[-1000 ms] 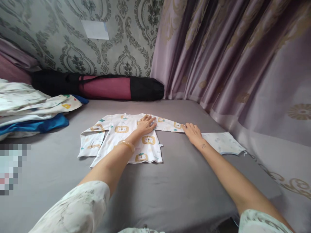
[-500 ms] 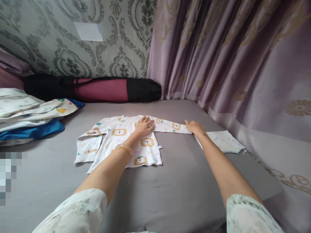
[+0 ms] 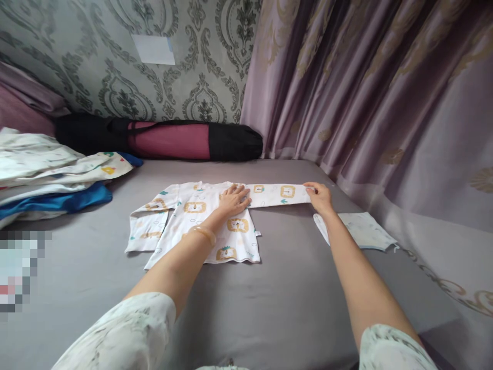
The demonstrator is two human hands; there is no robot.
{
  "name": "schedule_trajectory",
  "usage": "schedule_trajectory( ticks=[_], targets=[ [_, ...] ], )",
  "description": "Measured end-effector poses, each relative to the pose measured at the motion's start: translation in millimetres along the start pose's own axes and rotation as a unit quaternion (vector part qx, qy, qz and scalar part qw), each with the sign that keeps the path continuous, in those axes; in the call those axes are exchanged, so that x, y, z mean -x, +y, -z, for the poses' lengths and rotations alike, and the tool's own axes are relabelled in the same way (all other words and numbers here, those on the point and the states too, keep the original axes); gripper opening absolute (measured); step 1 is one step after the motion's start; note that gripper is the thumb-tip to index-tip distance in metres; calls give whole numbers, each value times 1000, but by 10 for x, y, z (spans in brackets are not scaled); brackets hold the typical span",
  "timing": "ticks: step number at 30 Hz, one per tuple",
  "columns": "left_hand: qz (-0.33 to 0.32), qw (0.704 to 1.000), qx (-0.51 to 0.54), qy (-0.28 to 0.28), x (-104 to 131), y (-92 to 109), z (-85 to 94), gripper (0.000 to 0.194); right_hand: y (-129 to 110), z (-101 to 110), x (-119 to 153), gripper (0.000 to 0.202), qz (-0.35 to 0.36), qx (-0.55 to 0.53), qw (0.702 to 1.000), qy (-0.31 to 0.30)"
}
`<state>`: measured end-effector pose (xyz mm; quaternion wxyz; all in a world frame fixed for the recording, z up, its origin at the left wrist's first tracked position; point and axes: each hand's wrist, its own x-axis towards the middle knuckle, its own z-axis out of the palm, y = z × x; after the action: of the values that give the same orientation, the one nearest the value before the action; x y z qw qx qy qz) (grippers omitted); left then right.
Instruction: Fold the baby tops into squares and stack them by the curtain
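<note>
A: What's different about the right hand (image 3: 319,198)?
B: It has moved toward the far edge of the bed (image 3: 285,308) and now pinches the cuff (image 3: 307,197) between thumb and fingers, instead of lying palm down beside it.
A: And the shirt's sleeve (image 3: 271,195)?
B: It no longer slants toward the near edge; it runs straight, roughly along the far edge, spread wider and flatter.
A: The white cloth (image 3: 360,229)?
B: More of its left end shows, where hand and wrist covered it a second ago.

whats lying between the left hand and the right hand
In the head view, a sleeve of the lion-print shirt stretches from the left hand, flat on the shirt, to the right hand, holding its end.
</note>
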<state>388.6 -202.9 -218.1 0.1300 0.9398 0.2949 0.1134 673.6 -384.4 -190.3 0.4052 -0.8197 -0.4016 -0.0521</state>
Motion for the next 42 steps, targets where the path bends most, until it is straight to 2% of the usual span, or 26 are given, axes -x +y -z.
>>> schedule_trajectory(
  ticks=[2,4,7,9,13,15,17,20,22,25,27,30,33,42],
  targets=[
    [-3,1000,-7,0,2,6,0,53,0,-7,59,29,9,46,999,-4],
    [-6,1000,-13,-1,4,9,2,54,-27,-34,157,32,3,109,993,-50],
    [-10,1000,-15,-1,3,5,1,53,-112,-72,312,40,-28,222,965,-135],
    [-10,1000,-14,-1,1,0,-1,52,-193,-80,378,46,-43,291,941,-169],
    [-6,1000,-8,1,0,3,-2,50,-432,-115,403,47,-37,395,904,-160],
    [-3,1000,-2,4,3,12,1,52,-612,-214,397,44,-11,415,898,-146],
    [0,1000,3,9,6,21,3,56,-840,-404,403,45,43,387,908,-155],
    [-1,1000,2,15,2,18,-4,58,-1225,-809,449,53,117,250,929,-248],
    [-9,1000,-9,6,-8,2,-16,58,-1448,-1069,490,59,133,154,928,-311],
    [-11,1000,-24,-17,-27,-29,-40,62,-1620,-1306,530,65,107,91,926,-350],
    [-8,999,-26,-21,-36,-38,-51,63,-1611,-1347,536,66,82,86,925,-361],
    [-9,1000,-21,-10,-36,-25,-52,58,-1474,-1290,536,67,68,114,926,-353],
    [-4,1000,-14,6,-23,0,-35,55,-1295,-1174,541,68,52,160,929,-331],
    [3,1000,-2,-1,4,28,17,51,-882,-805,520,65,-20,266,917,-296]
  ],
)
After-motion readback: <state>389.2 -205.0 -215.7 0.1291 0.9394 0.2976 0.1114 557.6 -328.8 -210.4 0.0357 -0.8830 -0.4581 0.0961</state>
